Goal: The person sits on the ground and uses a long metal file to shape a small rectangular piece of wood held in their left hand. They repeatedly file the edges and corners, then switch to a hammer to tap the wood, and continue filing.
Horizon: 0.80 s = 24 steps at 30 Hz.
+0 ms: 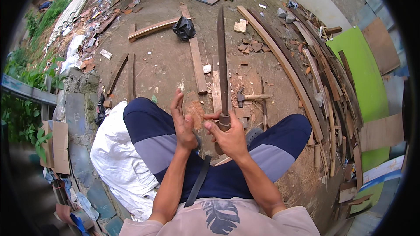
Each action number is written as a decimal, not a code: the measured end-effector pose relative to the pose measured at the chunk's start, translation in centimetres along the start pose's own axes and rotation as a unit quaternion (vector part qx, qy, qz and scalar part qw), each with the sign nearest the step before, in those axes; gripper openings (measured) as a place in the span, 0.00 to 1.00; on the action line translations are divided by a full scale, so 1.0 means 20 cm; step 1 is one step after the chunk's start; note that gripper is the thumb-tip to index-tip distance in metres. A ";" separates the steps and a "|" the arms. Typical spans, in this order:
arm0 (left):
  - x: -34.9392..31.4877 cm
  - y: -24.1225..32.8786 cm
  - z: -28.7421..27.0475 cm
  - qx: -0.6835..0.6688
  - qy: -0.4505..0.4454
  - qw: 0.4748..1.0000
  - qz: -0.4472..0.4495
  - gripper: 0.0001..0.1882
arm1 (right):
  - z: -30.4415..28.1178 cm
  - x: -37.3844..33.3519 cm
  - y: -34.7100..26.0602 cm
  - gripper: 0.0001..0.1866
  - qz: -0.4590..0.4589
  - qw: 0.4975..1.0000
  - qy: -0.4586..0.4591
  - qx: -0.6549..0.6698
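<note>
My right hand point(227, 133) is closed around the handle of a machete-like tool point(222, 57), just below its metal collar. The long, dark, narrow blade points up and away from me, seen nearly edge-on. My left hand point(183, 120) is open, with its fingers stretched out and the palm turned toward the tool. Between the hands shows a rough orange-brown piece point(195, 112); I cannot tell whether the left hand touches it. Beyond the right hand a claw hammer point(249, 98) with a wooden handle lies on the ground, beside wood chips.
Wooden planks point(197, 65) and a black plastic bag point(184, 28) lie ahead on the dirt. Long timbers point(280, 61) stretch along the right, near a green panel point(361, 74). White cloth point(120, 166) lies beside my left knee, next to a low block wall point(83, 126).
</note>
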<state>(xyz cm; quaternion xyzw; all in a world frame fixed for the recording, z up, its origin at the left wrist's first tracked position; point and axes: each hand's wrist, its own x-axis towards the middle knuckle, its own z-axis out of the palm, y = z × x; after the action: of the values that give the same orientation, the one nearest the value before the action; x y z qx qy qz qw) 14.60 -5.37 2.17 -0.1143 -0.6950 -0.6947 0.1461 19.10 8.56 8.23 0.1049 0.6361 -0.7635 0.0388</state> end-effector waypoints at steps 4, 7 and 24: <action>-0.06 0.03 -0.02 0.014 0.008 0.997 -0.079 0.37 | 0.05 0.00 -0.01 0.19 -0.023 0.999 -0.026 0.024; -0.12 0.10 -0.09 -0.030 -0.059 0.974 -0.215 0.40 | 0.07 -0.05 -0.01 0.20 0.041 0.995 -0.030 0.088; -0.44 0.14 -0.11 0.021 -0.165 0.966 -0.197 0.60 | -0.07 -0.37 0.27 0.22 0.074 0.993 -0.072 0.061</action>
<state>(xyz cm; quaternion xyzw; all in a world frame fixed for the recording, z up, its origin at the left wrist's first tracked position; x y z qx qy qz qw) 23.89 -7.21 1.51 -0.0846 -0.7326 -0.6666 -0.1081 27.43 8.37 4.36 0.0987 0.5742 -0.8015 0.1348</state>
